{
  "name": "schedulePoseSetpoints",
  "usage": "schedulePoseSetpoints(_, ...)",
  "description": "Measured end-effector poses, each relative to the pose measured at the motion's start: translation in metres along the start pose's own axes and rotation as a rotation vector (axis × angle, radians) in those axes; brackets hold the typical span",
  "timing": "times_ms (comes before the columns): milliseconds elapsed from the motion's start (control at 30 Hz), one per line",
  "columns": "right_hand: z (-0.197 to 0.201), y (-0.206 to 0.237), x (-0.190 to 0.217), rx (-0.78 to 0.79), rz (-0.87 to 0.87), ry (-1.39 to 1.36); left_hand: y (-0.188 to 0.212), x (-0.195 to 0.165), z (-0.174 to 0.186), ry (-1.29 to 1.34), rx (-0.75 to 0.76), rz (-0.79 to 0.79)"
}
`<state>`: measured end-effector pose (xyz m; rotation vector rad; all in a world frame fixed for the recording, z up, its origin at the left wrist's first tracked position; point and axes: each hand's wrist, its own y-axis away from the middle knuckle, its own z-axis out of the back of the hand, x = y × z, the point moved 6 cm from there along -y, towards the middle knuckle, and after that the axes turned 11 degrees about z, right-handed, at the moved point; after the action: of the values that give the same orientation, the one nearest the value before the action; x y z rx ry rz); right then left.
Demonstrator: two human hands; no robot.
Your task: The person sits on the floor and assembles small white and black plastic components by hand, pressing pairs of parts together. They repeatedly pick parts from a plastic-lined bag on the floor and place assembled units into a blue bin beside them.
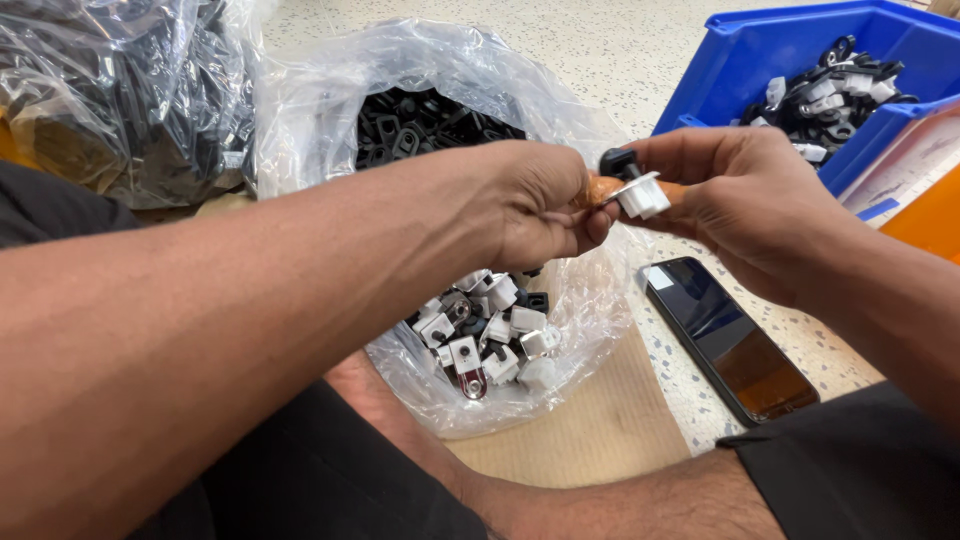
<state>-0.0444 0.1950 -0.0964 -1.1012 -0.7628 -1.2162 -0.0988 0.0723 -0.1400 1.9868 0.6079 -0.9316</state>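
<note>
White clip [641, 195] with black piece, pinched between both hands above the bags, lifted clear to work it | right hand [735, 195] grasps its body | your left hand [535, 205] clenches on its near edge | clear bag [590, 300] of white clips below the grip | phone [728, 338] down to the right

The left hand [530, 205] hid most of the small white plastic clip with a black end [637, 188], both forearms ran off the frame's edges, and the blue plastic bin [740, 60] was cut off at the right.
</note>
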Motion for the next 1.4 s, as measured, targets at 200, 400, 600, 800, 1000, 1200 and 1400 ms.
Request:
schedulePoseSetpoints(200, -0.004, 0.001, -0.017, -0.137, -0.236, -0.272, -0.014, -0.012, 0.017, 0.087, -0.165, -0.048)
schedulePoseSetpoints(400, -0.021, 0.000, -0.022, -0.105, -0.210, -0.520, 0.016, -0.012, 0.018, -0.040, -0.414, -0.129)
schedulePoseSetpoints(600, 0.004, -0.002, -0.015, -0.190, -0.194, -0.344, 0.049, -0.029, 0.027, -0.237, -0.571, -0.129)
schedulePoseSetpoints(800, 0.015, -0.002, 0.015, 0.013, 0.256, 0.022, 0.035, -0.033, 0.010, -0.212, -0.306, -0.173)
schedulePoseSetpoints(1000, 0.010, 0.008, 0.030, 0.020, 0.610, 0.647, 0.046, -0.029, 0.005, -0.376, -0.319, -0.216)
schedulePoseSetpoints(1200, 0.011, 0.008, 0.025, -0.018, 0.509, 0.540, 0.041, -0.033, -0.002, -0.259, -0.021, -0.340)
schedulePoseSetpoints(1400, 0.015, 0.010, 0.015, -0.103, 0.336, 0.053, 0.007, -0.032, 0.001, -0.107, 0.060, -0.365)
